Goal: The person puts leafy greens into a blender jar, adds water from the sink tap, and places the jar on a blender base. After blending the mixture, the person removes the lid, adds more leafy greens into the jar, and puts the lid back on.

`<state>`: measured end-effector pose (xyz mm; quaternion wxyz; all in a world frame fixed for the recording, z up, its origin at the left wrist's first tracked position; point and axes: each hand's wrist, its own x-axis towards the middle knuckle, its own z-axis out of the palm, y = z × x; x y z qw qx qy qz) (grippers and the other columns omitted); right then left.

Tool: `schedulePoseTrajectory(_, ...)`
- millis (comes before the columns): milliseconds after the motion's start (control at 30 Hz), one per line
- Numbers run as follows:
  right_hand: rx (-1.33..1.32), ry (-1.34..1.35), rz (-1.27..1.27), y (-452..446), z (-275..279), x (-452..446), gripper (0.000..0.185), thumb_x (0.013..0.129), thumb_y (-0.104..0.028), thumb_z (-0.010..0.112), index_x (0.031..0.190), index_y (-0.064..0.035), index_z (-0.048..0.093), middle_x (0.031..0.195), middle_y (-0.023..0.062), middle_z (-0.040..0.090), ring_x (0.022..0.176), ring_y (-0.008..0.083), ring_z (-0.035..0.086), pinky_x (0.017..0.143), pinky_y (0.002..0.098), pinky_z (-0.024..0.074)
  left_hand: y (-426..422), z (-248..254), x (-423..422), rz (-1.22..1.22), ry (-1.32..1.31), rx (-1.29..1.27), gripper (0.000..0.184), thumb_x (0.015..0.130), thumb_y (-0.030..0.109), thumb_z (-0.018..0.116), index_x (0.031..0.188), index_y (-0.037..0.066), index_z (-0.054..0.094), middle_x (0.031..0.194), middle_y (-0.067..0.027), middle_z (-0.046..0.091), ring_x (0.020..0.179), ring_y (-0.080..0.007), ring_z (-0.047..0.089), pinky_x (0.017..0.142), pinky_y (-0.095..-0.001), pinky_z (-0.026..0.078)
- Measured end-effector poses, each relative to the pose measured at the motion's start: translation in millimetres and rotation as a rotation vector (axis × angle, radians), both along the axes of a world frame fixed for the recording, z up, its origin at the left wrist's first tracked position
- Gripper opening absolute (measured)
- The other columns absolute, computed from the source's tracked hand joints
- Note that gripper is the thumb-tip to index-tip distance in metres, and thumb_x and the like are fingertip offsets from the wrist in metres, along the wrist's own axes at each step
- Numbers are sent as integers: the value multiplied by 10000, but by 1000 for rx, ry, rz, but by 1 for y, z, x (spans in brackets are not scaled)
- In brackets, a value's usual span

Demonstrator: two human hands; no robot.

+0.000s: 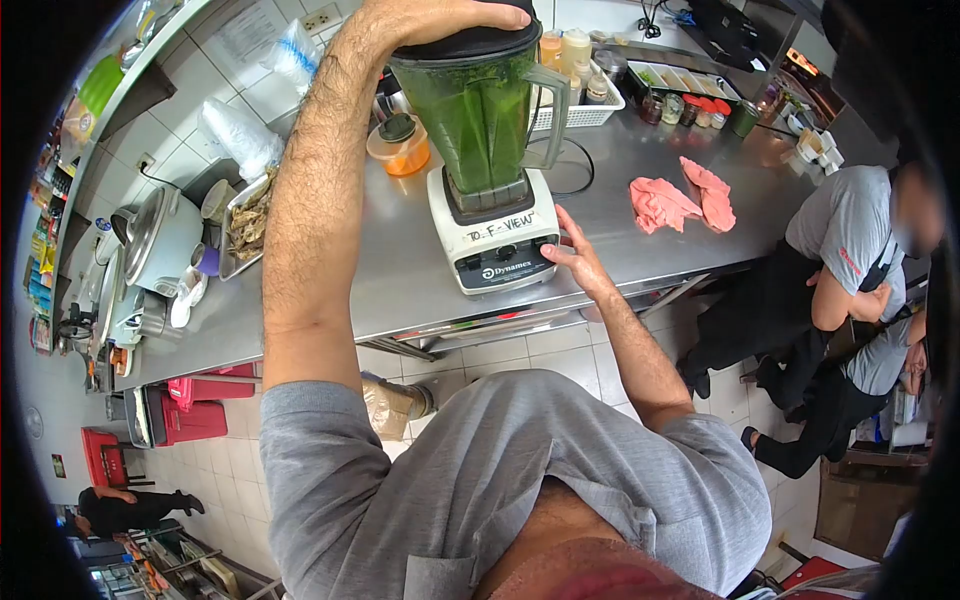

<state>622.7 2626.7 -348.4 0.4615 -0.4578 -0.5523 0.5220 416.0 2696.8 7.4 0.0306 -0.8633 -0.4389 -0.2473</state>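
A blender with a white base (500, 238) stands near the counter's front edge, its clear jug (470, 120) filled with green blended contents. My left hand (440, 18) is over the black lid (470, 40), holding it from above with the thumb stretched across; its other fingers are out of frame. Down at the base's right side, my right hand (580, 262) has its thumb by the control knob (547, 250). The fingers of that hand are apart, against or close to the side of the base. The jug's handle (550, 115) points right.
Pink cloths (662, 204) lie to the right on the steel counter (385, 290). Behind are an orange-filled container (402, 150), a white basket of bottles (608, 103) and small jars (690, 110). A rice cooker (160, 240) and a tray (240, 235) stand left. Co-workers (845, 240) stand right.
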Motion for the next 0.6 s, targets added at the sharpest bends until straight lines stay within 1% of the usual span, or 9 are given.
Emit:
schedulePoseTrajectory(67,-14,14,-1,2,-4,0,855,701,-204,746,1411,-222,269,1353,98,331,1173,295,393,993,410,349,1,1,0,-9,5,22,733,658,535,631,1159,7,544,1140,-207,542,1060,-330,517,892,-411,418)
schedulePoseTrajectory(133,85,-61,-4,3,-8,1,867,693,-183,754,1411,-222,270,1353,99,330,1169,291,396,994,405,352,3,-2,-1,-14,-9,23,732,658,535,632,1155,5,547,1139,-204,543,1059,-328,517,891,-410,418)
schedulePoseTrajectory(267,47,-43,-1,-1,2,0,862,695,-184,755,1409,-224,274,1360,100,324,1174,293,392,995,401,352,0,-2,2,39,-27,5,719,663,531,636,1144,3,555,1122,-199,552,1054,-321,521,888,-405,418)
schedulePoseTrajectory(367,-13,-78,14,-7,21,3,859,702,-223,754,1411,-193,269,1353,107,338,1183,293,389,1001,402,347,-1,0,2,-1,-16,6,715,664,526,639,1147,6,554,1113,-198,554,1050,-317,522,886,-397,418)
schedulePoseTrajectory(433,15,-243,-16,2,34,11,861,707,-287,753,1407,-151,272,1356,128,341,1200,284,381,1003,409,343,-15,8,3,-1,-18,-57,720,659,527,643,1146,5,555,1129,-202,548,1057,-321,519,892,-400,415)
schedulePoseTrajectory(467,162,-190,-127,10,38,12,858,700,-358,751,1386,-102,305,1345,147,366,1188,274,405,1005,412,334,-18,10,4,1,-21,-123,725,654,529,647,1145,4,555,1145,-205,542,1065,-324,515,898,-402,412)
schedulePoseTrajectory(500,258,-123,-187,15,62,10,848,696,-368,754,1372,-89,324,1334,148,385,1175,271,420,990,412,344,-13,9,3,-16,-16,-125,725,654,529,647,1145,4,555,1145,-205,542,1065,-324,515,898,-402,412)
schedulePoseTrajectory(567,438,13,-276,26,115,-2,819,686,-383,760,1327,-53,371,1283,136,449,1132,255,461,932,395,384,0,4,-3,-52,53,23,748,655,541,645,1166,4,541,1192,-212,521,1093,-333,502,922,-403,397)
schedulePoseTrajectory(600,522,-8,-263,31,139,-10,791,684,-394,761,1286,-25,405,1234,127,483,1122,230,463,900,365,402,3,5,-6,-63,88,23,766,661,548,639,1189,5,523,1219,-211,507,1114,-338,489,941,-398,386)
